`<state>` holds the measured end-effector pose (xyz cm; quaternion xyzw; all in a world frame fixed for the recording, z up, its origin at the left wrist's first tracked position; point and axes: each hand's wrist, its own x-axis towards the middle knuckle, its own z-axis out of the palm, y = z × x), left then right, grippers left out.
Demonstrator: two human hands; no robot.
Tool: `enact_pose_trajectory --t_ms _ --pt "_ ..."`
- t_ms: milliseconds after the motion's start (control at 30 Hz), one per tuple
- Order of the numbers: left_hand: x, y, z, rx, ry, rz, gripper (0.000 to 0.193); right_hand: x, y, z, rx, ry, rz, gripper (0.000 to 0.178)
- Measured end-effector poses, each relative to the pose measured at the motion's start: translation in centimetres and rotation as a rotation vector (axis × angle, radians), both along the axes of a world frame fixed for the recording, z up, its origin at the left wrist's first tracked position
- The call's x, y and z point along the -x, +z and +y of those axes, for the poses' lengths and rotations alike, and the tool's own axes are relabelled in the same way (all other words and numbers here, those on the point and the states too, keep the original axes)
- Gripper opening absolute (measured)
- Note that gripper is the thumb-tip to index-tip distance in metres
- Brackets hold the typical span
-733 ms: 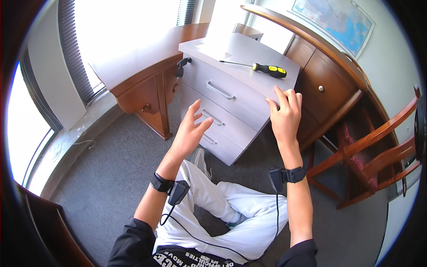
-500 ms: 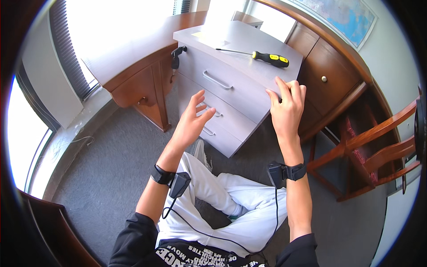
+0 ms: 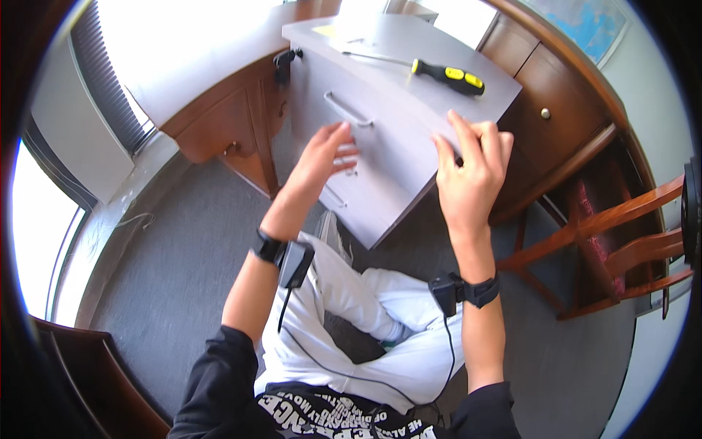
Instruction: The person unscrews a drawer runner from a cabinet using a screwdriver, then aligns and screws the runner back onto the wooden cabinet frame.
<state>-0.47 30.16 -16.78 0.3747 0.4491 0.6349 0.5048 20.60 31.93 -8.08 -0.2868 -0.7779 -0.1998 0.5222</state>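
A grey drawer cabinet (image 3: 417, 146) stands before me with several metal handles on its front. In front of these handles, my left hand (image 3: 322, 161) is in the air with its fingers apart and nothing in it. By the cabinet's upper right front edge, my right hand (image 3: 474, 164) has its fingers curled. A small dark bit shows between thumb and fingers, too hidden to name. On the cabinet top lies a screwdriver (image 3: 450, 75) with a black and yellow handle, its shaft pointing left. A black key (image 3: 283, 66) sits in the lock at the upper left corner.
Left of the cabinet stands a brown wooden desk (image 3: 212, 132). At the right are a wooden cupboard (image 3: 563, 91) and a wooden chair (image 3: 621, 227). Black wrist straps with cables (image 3: 344, 377) run from both forearms across my lap.
My left hand has turned and shifted up toward the top handle. My right hand keeps about the same pose near the edge. The view has tilted slightly.
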Motion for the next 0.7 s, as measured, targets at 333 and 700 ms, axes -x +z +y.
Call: enact_pose_trajectory --t_ms 333,700 --pt "0.9 -0.3 5.4 -0.015 0.051 0.062 0.034 0.1 -1.5 2.0 -0.103 -0.064 -0.021 0.028" --pt "-0.1 1.2 4.0 -0.039 0.071 0.204 0.039 0.5 -1.2 0.6 0.027 -0.102 -0.001 0.029"
